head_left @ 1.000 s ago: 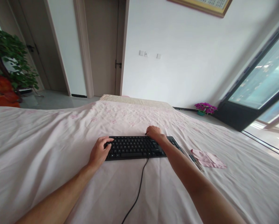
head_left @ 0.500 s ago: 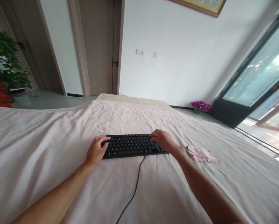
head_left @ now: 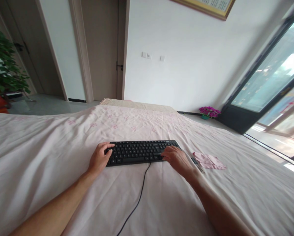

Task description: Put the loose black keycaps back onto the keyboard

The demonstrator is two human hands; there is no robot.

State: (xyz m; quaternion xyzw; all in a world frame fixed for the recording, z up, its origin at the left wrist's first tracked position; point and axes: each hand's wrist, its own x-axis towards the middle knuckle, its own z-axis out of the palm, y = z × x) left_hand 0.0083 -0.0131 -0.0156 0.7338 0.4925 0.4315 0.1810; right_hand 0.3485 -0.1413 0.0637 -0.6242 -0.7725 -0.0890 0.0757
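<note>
Both hands at keyboard ends.

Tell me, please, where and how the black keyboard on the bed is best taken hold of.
Probably by its two short ends, one of the hands on each. The keyboard is long, thin and lies flat on the soft sheet, so one-sided lifting would tip it. The left hand is already at the left end; the right hand rests on the right part. Mind the cable trailing from the near edge.

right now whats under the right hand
The right hand lies on the right end of the black keyboard, which rests on the pink sheet. The keys beneath are covered.
</note>
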